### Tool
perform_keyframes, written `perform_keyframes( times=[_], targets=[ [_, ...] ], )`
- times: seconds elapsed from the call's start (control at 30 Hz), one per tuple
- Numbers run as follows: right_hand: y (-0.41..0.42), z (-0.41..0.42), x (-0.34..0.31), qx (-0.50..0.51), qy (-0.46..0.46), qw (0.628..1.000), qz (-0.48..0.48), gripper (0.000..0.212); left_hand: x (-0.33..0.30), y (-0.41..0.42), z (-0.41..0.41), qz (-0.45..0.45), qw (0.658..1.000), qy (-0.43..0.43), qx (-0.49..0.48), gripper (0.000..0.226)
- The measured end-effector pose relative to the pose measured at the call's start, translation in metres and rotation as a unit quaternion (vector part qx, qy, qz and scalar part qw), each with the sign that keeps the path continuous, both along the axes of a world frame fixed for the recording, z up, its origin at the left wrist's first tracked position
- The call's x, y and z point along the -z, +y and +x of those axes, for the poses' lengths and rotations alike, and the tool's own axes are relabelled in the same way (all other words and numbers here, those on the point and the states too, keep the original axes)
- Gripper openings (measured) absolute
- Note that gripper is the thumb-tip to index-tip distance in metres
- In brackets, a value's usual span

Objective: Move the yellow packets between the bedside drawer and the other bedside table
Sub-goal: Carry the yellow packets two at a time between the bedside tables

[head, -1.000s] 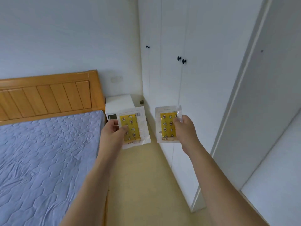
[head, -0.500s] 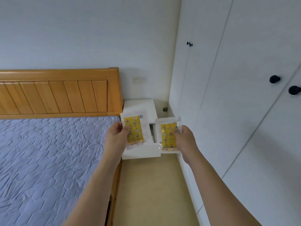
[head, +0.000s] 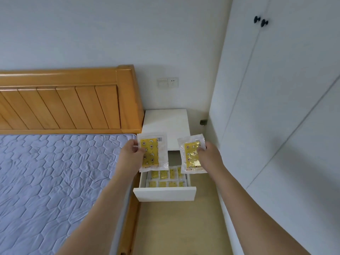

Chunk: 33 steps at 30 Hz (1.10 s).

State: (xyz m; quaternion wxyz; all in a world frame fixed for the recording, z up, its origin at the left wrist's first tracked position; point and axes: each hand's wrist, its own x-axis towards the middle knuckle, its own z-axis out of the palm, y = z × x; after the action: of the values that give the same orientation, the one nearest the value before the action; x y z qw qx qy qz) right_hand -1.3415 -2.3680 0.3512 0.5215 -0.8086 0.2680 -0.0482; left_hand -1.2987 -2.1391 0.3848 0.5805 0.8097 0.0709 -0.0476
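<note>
Above the open drawer (head: 166,194), the left hand (head: 131,156) grips one yellow packet (head: 153,152) and the right hand (head: 211,157) pinches another packet (head: 191,154). More packets (head: 166,178) fill the drawer, with the bed (head: 55,181) beside it.

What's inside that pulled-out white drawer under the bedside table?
The open white drawer holds rows of small yellow packets lying flat. The two yellow packets held in the left hand and right hand cover its back part, so that stays unseen.
</note>
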Motion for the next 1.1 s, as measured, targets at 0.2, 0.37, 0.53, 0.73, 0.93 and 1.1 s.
perform_keyframes(
  times=[0.2,0.37,0.53,0.73,0.93,1.1],
  targets=[
    [-0.018,0.12,0.1,-0.066,0.087,0.993,-0.041,0.027,0.118,-0.026,0.126,0.037,0.994,0.105,0.011,0.009],
    [-0.015,0.189,0.244,-0.126,0.165,0.969,-0.136,0.043,0.28,-0.038,0.201,0.091,0.975,0.198,0.048,0.01],
    [-0.009,0.229,0.393,-0.189,0.222,0.944,-0.156,0.07,0.442,-0.052,0.243,0.126,0.949,0.274,0.086,0.022],
    [-0.018,0.251,0.507,-0.211,0.315,0.911,-0.163,0.07,0.566,-0.07,0.256,0.159,0.901,0.381,0.132,0.047],
    [-0.012,0.244,0.547,-0.266,0.399,0.851,-0.212,0.052,0.615,-0.091,0.243,0.203,0.879,0.388,0.189,0.03],
    [-0.004,0.242,0.514,-0.268,0.401,0.838,-0.254,0.053,0.588,-0.093,0.239,0.311,0.862,0.332,0.223,0.023]
  ],
)
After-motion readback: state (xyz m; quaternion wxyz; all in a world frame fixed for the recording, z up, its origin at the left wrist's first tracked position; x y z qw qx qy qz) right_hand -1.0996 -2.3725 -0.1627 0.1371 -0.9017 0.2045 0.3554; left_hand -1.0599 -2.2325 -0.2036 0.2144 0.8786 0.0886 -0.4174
